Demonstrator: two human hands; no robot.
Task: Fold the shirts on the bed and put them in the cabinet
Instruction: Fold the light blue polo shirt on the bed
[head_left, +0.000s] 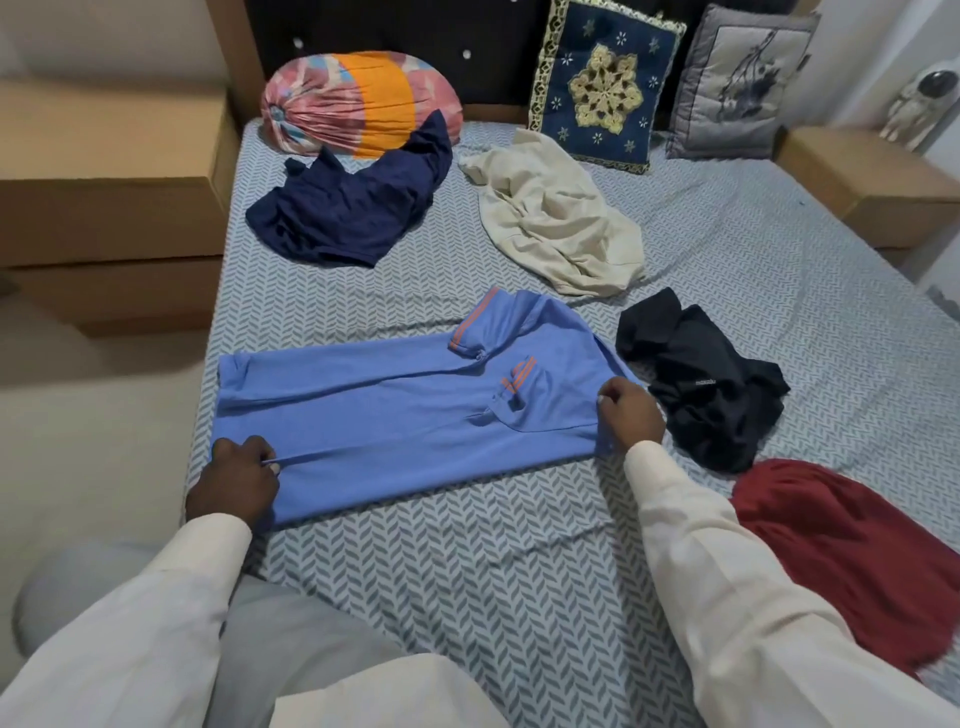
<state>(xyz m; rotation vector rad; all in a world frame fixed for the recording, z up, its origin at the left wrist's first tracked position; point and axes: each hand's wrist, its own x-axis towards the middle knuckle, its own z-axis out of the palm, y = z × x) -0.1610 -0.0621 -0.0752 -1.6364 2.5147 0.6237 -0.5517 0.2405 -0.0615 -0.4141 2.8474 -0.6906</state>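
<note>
Pinching blue shirt (395, 415) edges: left grip (236, 478) hem, right grip (631, 418) shoulder; black shirt (711, 384) beside.

Five shirts (405, 415), three pillows (605, 85), two hands (234, 480), two bedside units (109, 208), one bed (467, 571).

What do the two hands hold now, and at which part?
The light blue polo shirt with orange stripes: left hand pinches its near edge by the hem, right hand by the shoulder.
</note>
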